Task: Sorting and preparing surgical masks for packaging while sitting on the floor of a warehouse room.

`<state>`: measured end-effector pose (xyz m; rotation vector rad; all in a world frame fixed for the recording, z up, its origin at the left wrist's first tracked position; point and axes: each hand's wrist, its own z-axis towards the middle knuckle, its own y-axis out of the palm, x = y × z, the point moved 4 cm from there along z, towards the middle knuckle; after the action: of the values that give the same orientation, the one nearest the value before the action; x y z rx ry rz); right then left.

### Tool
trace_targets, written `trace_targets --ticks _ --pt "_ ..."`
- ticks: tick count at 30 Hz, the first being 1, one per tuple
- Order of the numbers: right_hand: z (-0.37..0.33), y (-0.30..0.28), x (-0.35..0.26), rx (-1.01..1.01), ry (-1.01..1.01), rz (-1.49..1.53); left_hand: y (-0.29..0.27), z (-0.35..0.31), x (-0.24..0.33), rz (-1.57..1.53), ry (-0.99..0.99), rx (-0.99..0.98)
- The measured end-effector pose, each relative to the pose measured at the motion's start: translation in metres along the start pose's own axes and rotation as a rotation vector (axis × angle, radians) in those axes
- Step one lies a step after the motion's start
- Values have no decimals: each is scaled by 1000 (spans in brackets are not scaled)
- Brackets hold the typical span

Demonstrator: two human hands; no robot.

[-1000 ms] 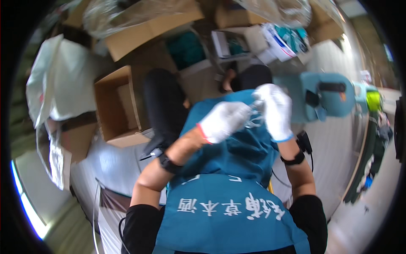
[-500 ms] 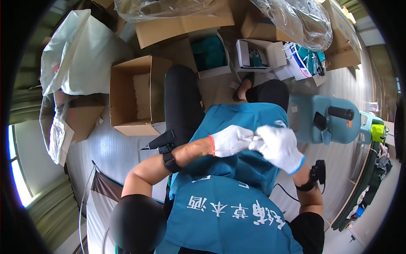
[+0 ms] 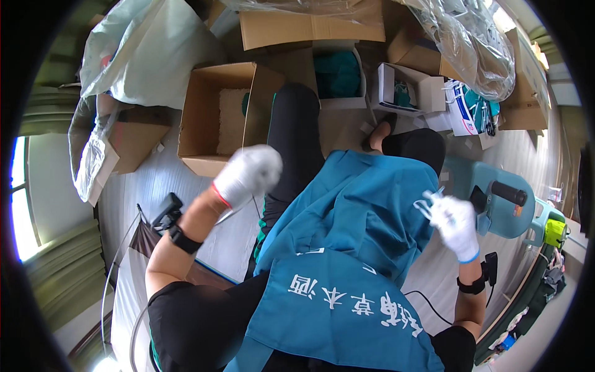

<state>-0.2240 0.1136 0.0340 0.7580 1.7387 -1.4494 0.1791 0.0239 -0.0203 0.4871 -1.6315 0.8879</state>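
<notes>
My left hand (image 3: 251,175), in a white knit glove with a red cuff, is raised beside the tall cardboard box (image 3: 204,166). Motion smears its fingers, so whether it holds anything does not show. Inside that box a dark teal patch (image 3: 246,103) appears beside a pale, rough-surfaced piece (image 3: 231,121). My right hand (image 3: 457,224), gloved in white with a blue cuff, is over the right edge of the blue apron (image 3: 353,204). Its fingers are closed on thin pale cord loops (image 3: 425,203), which stick out towards the apron.
Beyond my knees stand a box of teal items (image 3: 336,104), an open white box (image 3: 398,106) and a white-and-blue box of teal items (image 3: 463,118). A blue-green plastic stool (image 3: 514,218) is at the right. A large white sack (image 3: 145,59) stands at far left.
My hands were together over the apron and have parted. The left moved left towards the tall box; the right moved right with the cord loops. A teal patch now shows in the box.
</notes>
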Motion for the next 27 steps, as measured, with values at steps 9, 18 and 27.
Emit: trace_targets --ticks 9,18,27 --pt "42 -7 37 187 323 1833 -152 -73 -183 -360 -887 912" --pt "57 15 18 71 258 1839 65 92 22 235 104 281" --pt "58 25 27 158 177 1928 207 111 39 -951 -404 -368"
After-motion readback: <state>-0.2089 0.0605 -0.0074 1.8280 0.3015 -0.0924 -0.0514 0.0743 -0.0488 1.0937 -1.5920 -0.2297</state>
